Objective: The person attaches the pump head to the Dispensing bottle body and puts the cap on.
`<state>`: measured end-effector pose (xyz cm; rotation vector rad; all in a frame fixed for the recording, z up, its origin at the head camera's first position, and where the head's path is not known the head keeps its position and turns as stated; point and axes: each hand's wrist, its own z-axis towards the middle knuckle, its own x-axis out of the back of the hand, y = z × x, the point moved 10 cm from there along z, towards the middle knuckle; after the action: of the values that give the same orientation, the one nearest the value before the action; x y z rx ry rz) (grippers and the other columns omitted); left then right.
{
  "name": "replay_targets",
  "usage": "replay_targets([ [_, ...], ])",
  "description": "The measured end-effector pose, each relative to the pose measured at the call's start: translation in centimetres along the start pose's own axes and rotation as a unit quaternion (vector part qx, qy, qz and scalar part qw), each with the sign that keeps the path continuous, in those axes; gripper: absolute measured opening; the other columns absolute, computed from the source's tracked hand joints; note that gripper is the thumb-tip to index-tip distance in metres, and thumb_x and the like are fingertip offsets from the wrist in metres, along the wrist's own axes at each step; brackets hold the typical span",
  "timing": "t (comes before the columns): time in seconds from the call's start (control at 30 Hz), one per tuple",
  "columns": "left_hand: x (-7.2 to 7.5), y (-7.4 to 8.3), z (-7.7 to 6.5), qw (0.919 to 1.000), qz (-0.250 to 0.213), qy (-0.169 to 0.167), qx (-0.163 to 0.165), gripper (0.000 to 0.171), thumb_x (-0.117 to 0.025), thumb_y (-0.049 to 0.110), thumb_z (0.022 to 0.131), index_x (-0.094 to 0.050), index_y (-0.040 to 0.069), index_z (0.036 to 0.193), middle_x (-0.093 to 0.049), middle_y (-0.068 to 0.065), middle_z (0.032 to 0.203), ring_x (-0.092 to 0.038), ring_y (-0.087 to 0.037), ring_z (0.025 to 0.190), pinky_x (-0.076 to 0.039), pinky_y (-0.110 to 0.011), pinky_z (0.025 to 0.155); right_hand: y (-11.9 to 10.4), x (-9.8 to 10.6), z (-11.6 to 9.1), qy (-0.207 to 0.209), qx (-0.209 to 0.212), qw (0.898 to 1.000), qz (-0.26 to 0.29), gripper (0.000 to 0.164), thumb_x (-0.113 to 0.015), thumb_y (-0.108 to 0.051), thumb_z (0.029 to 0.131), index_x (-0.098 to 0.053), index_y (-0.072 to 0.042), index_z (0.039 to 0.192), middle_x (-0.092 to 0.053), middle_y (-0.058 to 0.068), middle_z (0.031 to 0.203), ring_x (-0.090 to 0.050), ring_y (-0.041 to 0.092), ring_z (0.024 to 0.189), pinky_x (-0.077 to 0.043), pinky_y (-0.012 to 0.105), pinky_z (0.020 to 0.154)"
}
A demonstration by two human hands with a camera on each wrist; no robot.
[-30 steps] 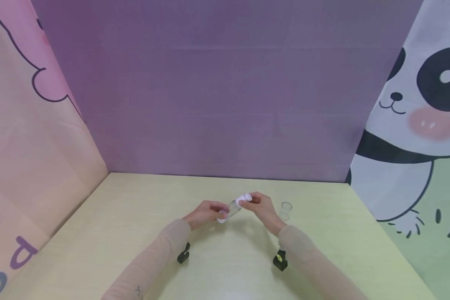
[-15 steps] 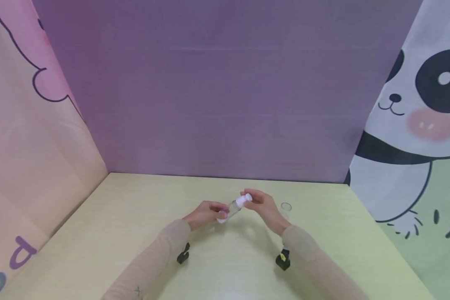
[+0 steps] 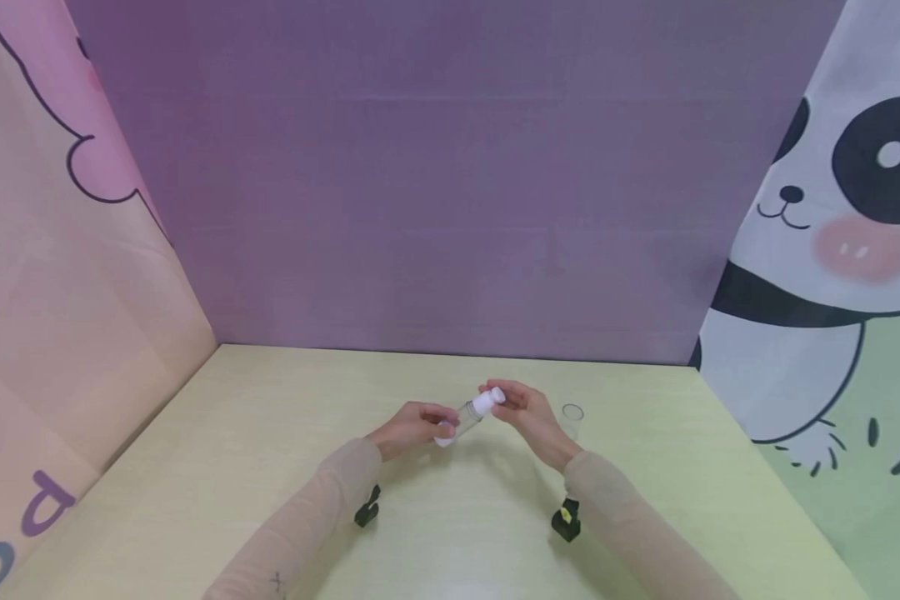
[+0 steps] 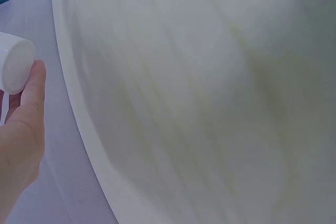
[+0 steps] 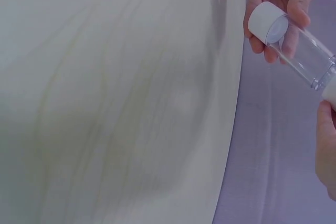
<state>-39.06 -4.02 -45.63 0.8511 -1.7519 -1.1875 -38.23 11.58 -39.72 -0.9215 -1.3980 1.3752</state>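
A clear airless pump bottle (image 3: 467,414) with a white base and a white pump top is held tilted above the table. My left hand (image 3: 414,427) grips the white base (image 5: 268,20), thumb on one side and fingers on the other, as the right wrist view shows. At the white top (image 3: 487,402), my right hand (image 3: 528,418) has its thumb and fingers curled about the collar; the fingertips are partly hidden. Only the white base and part of the left hand show in the left wrist view. A clear cylindrical cap (image 3: 572,417) stands on the table just right of my right hand.
The pale wooden table (image 3: 270,417) runs back to a purple backdrop (image 3: 450,208). Printed panels rise at both sides, with a panda (image 3: 795,333) on the right one. Black camera mounts (image 3: 566,521) hang below the wrists.
My right thumb has slid off the front of the white collar toward its right side, and the right hand has shifted slightly right. The left hand and bottle keep their place.
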Motion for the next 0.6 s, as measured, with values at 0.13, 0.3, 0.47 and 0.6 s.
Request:
replay_targets([
  [0.13, -0.03, -0.03, 0.02, 1.0000, 0.004, 0.001, 0.001, 0.033, -0.069, 0.026, 0.081, -0.065, 0.016, 0.113, -0.057, -0.006, 0.123, -0.053, -0.021, 0.104, -0.047, -0.038, 0.090, 0.16, 0.07, 0.08, 0.002, -0.004, 1.000, 0.000, 0.042, -0.058, 0.001, 0.085, -0.050, -0.001, 0.126, -0.054, 0.014, 0.129, -0.055, 0.021, 0.115, -0.044, 0.032, 0.096],
  [0.3, -0.12, 0.00, -0.03, 1.0000, 0.005, 0.000, -0.002, 0.033, -0.069, 0.025, 0.082, -0.064, 0.015, 0.113, -0.057, -0.007, 0.123, -0.053, -0.021, 0.105, -0.047, -0.038, 0.090, 0.23, 0.13, 0.13, 0.002, -0.004, 1.000, 0.002, 0.042, -0.058, 0.002, 0.085, -0.050, 0.000, 0.126, -0.054, 0.015, 0.129, -0.054, 0.023, 0.116, -0.043, 0.033, 0.097],
  [0.47, -0.21, 0.02, -0.03, 1.0000, 0.001, -0.001, -0.005, 0.035, -0.069, 0.024, 0.082, -0.064, 0.014, 0.115, -0.057, -0.009, 0.125, -0.054, -0.022, 0.106, -0.047, -0.037, 0.089, 0.22, 0.20, -0.02, 0.007, -0.006, 1.000, 0.002, 0.042, -0.057, 0.002, 0.086, -0.049, 0.000, 0.127, -0.054, 0.016, 0.129, -0.054, 0.024, 0.117, -0.043, 0.033, 0.097],
  [0.6, -0.19, -0.01, -0.01, 1.0000, 0.000, 0.000, -0.003, 0.035, -0.069, 0.025, 0.082, -0.064, 0.015, 0.114, -0.057, -0.008, 0.125, -0.054, -0.022, 0.106, -0.047, -0.037, 0.090, 0.26, 0.23, -0.12, 0.011, -0.006, 1.000, 0.003, 0.044, -0.058, 0.001, 0.086, -0.047, 0.003, 0.128, -0.053, 0.017, 0.129, -0.053, 0.025, 0.117, -0.043, 0.032, 0.096],
])
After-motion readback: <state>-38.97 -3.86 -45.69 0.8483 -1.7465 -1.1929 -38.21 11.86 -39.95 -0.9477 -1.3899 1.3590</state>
